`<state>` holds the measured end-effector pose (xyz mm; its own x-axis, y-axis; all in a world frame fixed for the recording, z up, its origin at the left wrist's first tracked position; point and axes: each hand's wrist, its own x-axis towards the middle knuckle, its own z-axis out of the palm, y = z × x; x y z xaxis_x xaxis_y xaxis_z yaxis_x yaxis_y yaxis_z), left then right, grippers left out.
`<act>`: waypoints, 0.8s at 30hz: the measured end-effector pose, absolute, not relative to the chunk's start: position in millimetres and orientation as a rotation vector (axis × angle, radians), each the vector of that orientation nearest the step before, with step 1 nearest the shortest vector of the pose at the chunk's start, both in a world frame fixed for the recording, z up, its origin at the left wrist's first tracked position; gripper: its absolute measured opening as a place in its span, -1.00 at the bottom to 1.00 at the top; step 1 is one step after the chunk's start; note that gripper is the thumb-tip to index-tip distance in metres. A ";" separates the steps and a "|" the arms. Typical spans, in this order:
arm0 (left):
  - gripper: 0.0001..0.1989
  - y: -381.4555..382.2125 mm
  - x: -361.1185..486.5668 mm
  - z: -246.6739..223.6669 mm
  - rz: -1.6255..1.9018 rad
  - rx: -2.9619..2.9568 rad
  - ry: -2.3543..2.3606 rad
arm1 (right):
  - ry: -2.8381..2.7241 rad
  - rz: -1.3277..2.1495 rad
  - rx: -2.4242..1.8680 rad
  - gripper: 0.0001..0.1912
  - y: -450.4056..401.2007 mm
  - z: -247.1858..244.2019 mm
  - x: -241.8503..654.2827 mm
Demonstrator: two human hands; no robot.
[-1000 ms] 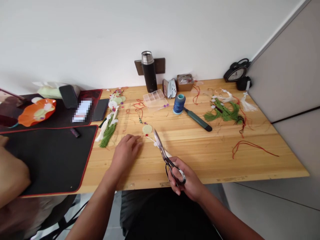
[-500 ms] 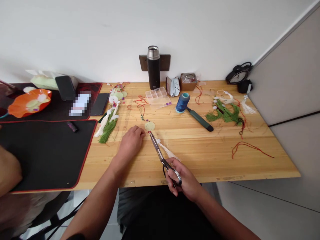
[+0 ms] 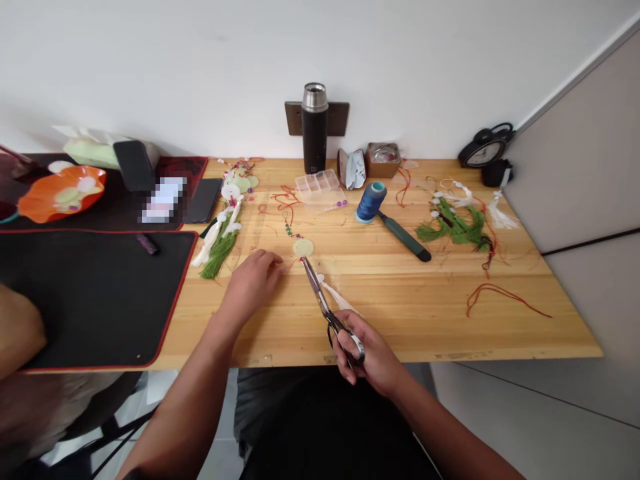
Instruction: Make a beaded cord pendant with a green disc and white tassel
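Steel scissors (image 3: 318,292) — closed, tips beside pale disc (image 3: 303,248)

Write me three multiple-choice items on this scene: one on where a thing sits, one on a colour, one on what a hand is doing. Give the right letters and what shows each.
1. Where does the blue thread spool stand?
A. On the wooden table
B. On the black mat
C. Inside the clear plastic box

2. What colour is the dish at the far left?
A. Blue
B. Green
C. Orange

3. What is the right hand doing?
A. Lying empty on the table
B. Holding scissors by their handles
C. Lifting the spool

Answers:
1. A: the spool stands on the bare wood, beside a dark green handle.
2. C: the dish shows orange, with pale discs on it.
3. B: the fingers wrap the handles, with the blades pointing away from the person.
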<state>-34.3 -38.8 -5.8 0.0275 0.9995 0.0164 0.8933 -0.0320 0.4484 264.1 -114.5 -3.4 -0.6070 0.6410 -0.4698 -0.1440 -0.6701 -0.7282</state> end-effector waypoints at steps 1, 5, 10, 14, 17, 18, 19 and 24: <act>-0.80 -33.9 -28.9 -6.3 0.460 1.999 1.937 | -0.910 2.283 -1.031 -0.32 -114.5 -3.1 263.7; -0.84 -17.4 -12.3 -9.6 0.421 2.020 1.970 | -0.902 2.267 -1.032 -0.32 -115.9 -1.5 263.0; -0.83 -13.7 -10.7 -14.0 0.319 2.100 1.964 | -0.867 2.252 -1.018 -0.32 -116.1 -0.1 263.1; -0.81 -17.9 -14.8 -18.1 0.269 2.203 1.929 | -0.860 2.274 -1.007 -0.31 -113.9 0.4 263.1; -0.82 -21.5 -16.7 -19.5 0.347 2.185 1.915 | -0.846 2.286 -1.014 -0.30 -112.3 0.8 263.3; -0.82 -22.5 -16.9 -19.2 0.376 2.169 1.910 | -0.843 2.292 -1.018 -0.30 -111.8 0.9 263.3; -0.82 -23.3 -17.0 -18.5 0.394 2.148 1.907 | -0.841 2.298 -1.022 -0.29 -111.3 0.9 263.3; -0.85 -22.9 -15.3 -12.0 0.331 1.963 1.932 | -0.858 2.329 -1.024 -0.29 -110.0 -0.3 263.6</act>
